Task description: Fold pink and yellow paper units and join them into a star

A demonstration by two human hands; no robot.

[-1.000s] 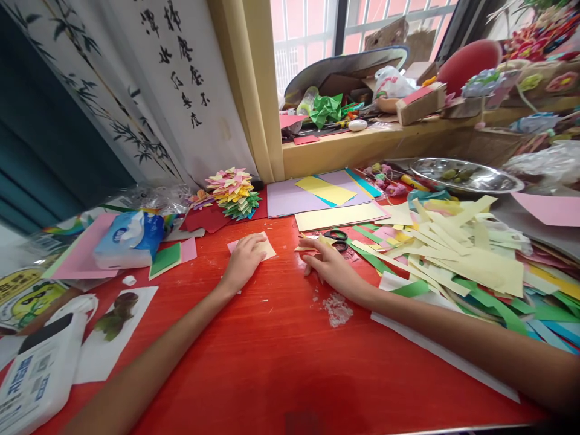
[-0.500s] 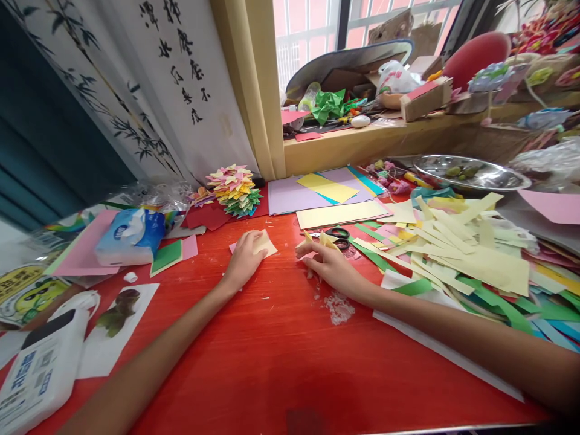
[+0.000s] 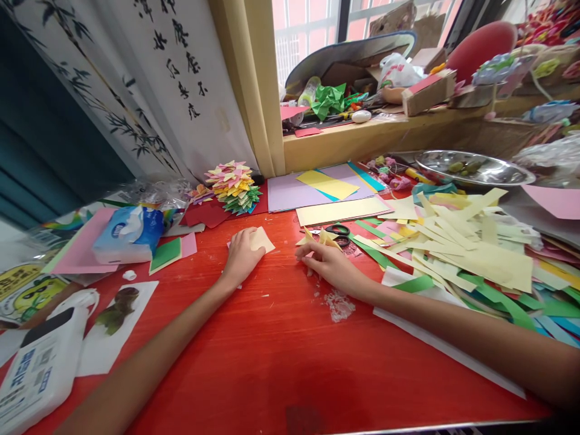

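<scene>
My left hand (image 3: 243,257) is closed over a small square of pale yellow paper (image 3: 263,240), its thumb along the near edge. The paper lies at table level and is partly hidden by the fingers. My right hand (image 3: 327,264) has its fingers loosely bent and apart, with nothing plainly held between them. Just behind its knuckles lie folded yellow paper pieces (image 3: 330,239), partly covered by the hand. Black-handled scissors (image 3: 339,230) rest beyond them. A small heap of clear scraps (image 3: 339,306) is on the red table (image 3: 272,356) below the right wrist.
Cut paper strips (image 3: 471,241) pile up on the right, before a metal dish (image 3: 475,169). Coloured sheets (image 3: 285,192) and a folded-paper ornament (image 3: 233,187) stand at the back. Left are a tissue pack (image 3: 129,232) and a white wipes pack (image 3: 40,374).
The left hand has shifted slightly left together with the pale yellow paper. The right hand stays almost in place. The view has tilted a little.
</scene>
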